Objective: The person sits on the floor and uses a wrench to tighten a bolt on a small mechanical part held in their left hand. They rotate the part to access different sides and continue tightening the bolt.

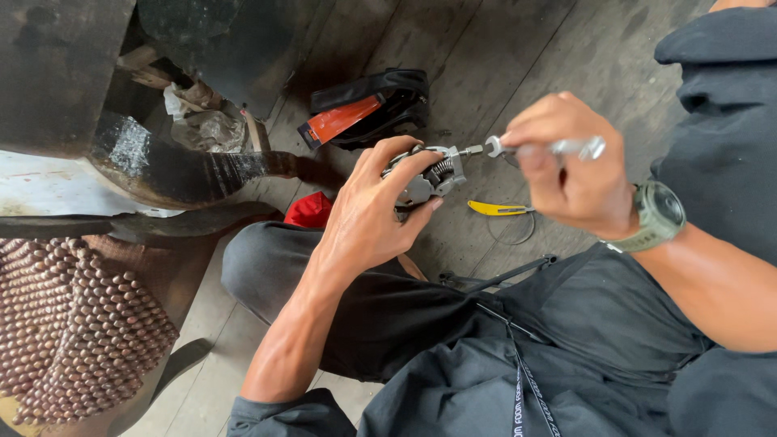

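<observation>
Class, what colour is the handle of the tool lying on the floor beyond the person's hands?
Yellow: the tool handle shows best in the head view.

wrench (558,147) handle blurred, metal part (433,174) half hidden by left hand (376,206)

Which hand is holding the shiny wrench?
The right hand, the one with the green watch, grips the wrench. The left hand holds a small metal part instead.
</observation>
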